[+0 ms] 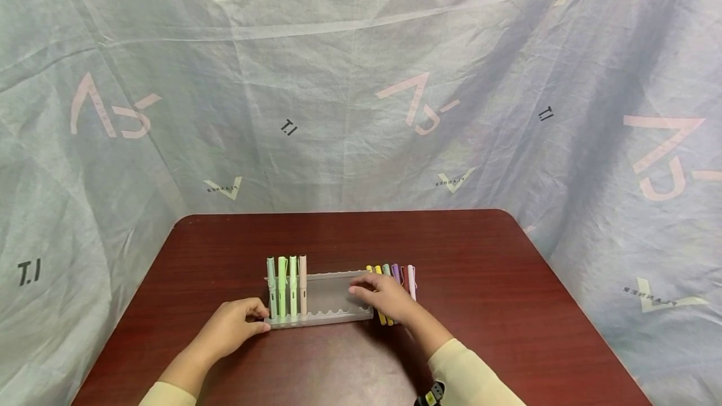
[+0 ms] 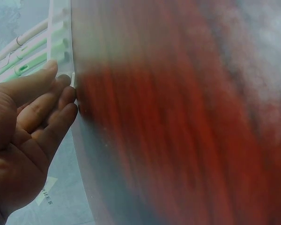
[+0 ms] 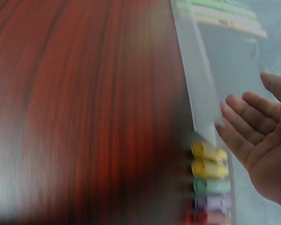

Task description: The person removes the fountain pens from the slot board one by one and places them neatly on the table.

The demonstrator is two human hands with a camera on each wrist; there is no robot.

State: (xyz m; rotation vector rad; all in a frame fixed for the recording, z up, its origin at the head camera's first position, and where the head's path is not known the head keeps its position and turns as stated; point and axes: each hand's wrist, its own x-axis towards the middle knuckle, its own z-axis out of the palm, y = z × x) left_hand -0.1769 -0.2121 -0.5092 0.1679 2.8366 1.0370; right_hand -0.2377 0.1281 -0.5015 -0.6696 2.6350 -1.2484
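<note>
A clear pen tray [image 1: 338, 317] with notched edges lies on the table. Four pens stand side by side in its left part: a grey-green pen [image 1: 272, 287], two light green pens [image 1: 282, 287] and a beige pen [image 1: 303, 284]. My left hand [image 1: 234, 327] holds the tray's front left corner between thumb and fingers; the left wrist view shows the thumb [image 2: 35, 82] against the edge. Over the tray's right end hovers my right hand [image 1: 386, 296], its fingers apart and nothing between them. It partly hides a row of pens beside the tray.
To the right of the tray lie yellow pens [image 3: 210, 168], a green pen [image 3: 210, 186], a purple pen [image 3: 213, 203], a red pen [image 3: 213, 218] and a pale pink pen [image 1: 412, 281]. The reddish-brown table [image 1: 479, 306] is surrounded by hanging grey printed cloth [image 1: 338, 80].
</note>
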